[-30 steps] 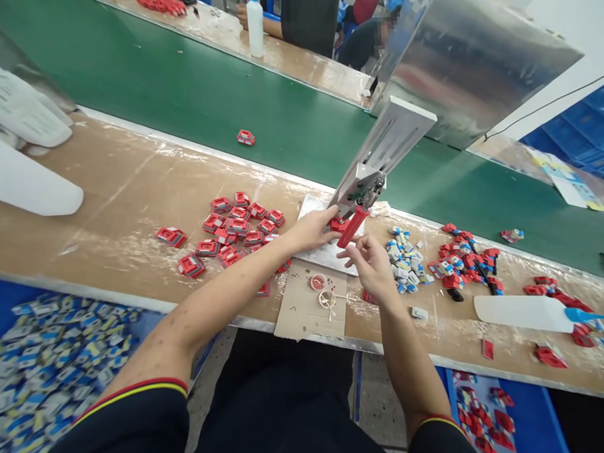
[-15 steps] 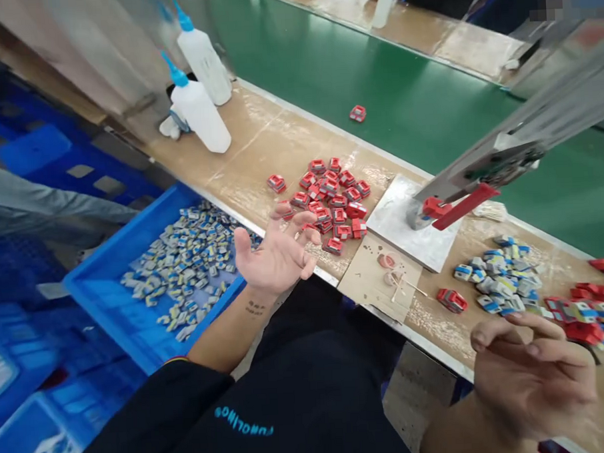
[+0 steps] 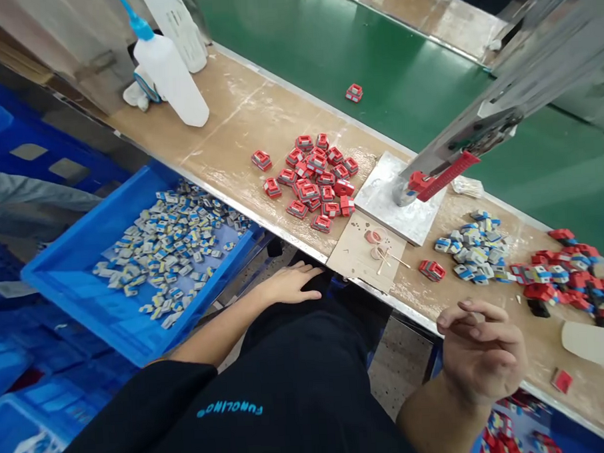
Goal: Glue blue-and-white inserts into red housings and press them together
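Note:
My left hand [image 3: 293, 283] lies palm down on the dark trousers below the table edge, fingers stretched out and holding nothing. Palm turned up, my right hand [image 3: 482, 355] hovers by the front edge with loosely curled fingers; nothing shows in it. Beyond it are a pile of small white, blue and yellow toy parts [image 3: 476, 249] and one red toy part [image 3: 432, 270]. Left of the metal base plate [image 3: 396, 202], a group of red and grey toy parts [image 3: 316, 162] is spread on the table. A cardboard piece [image 3: 353, 254] bears reddish smears and cotton swabs [image 3: 383, 259].
A blue bin [image 3: 86, 316] of white-and-blue parts stands at the left. Squeeze bottles [image 3: 173, 78] stand at the back left. A press with a red lever [image 3: 447, 175] rises from the metal plate. Behind runs a green conveyor belt [image 3: 294, 53]; red-blue pieces [image 3: 574, 275] lie right.
My left hand has dropped from above the table edge to the trousers and turned palm down. My right hand stays raised and curled, shifted slightly left in view. The camera view has shifted.

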Available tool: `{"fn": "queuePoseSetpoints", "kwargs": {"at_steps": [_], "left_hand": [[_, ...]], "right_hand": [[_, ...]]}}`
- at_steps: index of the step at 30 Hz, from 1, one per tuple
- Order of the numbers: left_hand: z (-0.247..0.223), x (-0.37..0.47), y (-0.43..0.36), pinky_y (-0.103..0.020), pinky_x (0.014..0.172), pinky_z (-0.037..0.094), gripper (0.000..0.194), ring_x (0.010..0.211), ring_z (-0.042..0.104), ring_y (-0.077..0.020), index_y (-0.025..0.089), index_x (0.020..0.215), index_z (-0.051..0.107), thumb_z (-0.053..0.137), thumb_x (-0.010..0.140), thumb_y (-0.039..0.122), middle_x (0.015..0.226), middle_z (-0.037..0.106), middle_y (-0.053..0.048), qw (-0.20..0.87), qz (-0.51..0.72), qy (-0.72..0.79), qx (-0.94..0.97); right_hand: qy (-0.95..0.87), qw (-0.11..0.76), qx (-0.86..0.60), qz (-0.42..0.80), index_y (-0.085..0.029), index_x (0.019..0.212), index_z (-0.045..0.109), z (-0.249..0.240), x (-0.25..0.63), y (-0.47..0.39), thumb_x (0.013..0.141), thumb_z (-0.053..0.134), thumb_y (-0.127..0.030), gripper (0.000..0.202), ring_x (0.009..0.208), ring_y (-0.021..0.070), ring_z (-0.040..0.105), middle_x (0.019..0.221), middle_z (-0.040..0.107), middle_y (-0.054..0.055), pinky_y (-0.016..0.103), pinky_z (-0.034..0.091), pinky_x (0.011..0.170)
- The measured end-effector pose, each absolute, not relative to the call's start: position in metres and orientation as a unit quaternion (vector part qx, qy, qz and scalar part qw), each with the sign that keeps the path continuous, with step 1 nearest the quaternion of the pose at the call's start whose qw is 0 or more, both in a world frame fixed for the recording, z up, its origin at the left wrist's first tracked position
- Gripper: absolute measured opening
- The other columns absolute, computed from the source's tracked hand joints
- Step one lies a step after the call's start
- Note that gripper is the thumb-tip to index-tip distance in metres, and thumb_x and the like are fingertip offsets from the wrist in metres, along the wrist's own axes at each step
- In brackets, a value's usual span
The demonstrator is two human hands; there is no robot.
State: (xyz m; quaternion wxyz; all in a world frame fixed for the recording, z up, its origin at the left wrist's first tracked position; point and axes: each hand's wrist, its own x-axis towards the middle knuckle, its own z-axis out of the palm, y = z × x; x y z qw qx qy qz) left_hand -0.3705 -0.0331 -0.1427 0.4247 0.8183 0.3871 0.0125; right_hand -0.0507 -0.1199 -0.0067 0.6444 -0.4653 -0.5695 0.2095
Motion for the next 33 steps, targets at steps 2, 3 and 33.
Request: {"fn": "queuePoseSetpoints", "kwargs": {"at_steps": [2,3,33], "left_hand": [[-0.144,-0.365,-0.031,-0.074,0.114,0.043,0.074,0.142,0.053,-0.05,0.02,0.159,0.054,0.068,0.096,0.055,0.149,0.065,-0.023,0.382,-0.015,0.378,0.843],[-0.144,-0.364,-0.03,-0.077,0.114,0.041,0.074,0.143,0.052,-0.0519,0.021,0.158,0.055,0.071,0.094,0.053,0.149,0.065,-0.023,0.365,-0.031,0.366,0.856],[-0.177,-0.41,-0.065,-0.046,0.085,0.072,0.049,0.152,0.056,-0.0376,0.027,0.135,0.067,0.041,0.106,0.057,0.171,0.048,-0.014,0.55,0.096,0.487,0.671]], "right_hand": [[-0.57,0.643,-0.468,0.205,-0.021,0.078,0.061,-0.007,-0.05,-0.121,0.104,0.062,-0.052,0.04,0.061,0.0168,0.063,0.1,0.066,0.007,0.03,0.046,0.046],[-0.57,0.644,-0.468,0.204,-0.021,0.079,0.061,-0.008,-0.049,-0.121,0.104,0.062,-0.052,0.04,0.061,0.0166,0.064,0.1,0.066,0.007,0.03,0.046,0.046],[-0.624,0.289,-0.723,0.061,-0.019,0.117,0.069,-0.06,0.02,-0.073,0.102,0.056,-0.044,0.032,0.086,0.0299,0.067,0.103,0.077,0.014,0.046,0.057,0.079]]}}
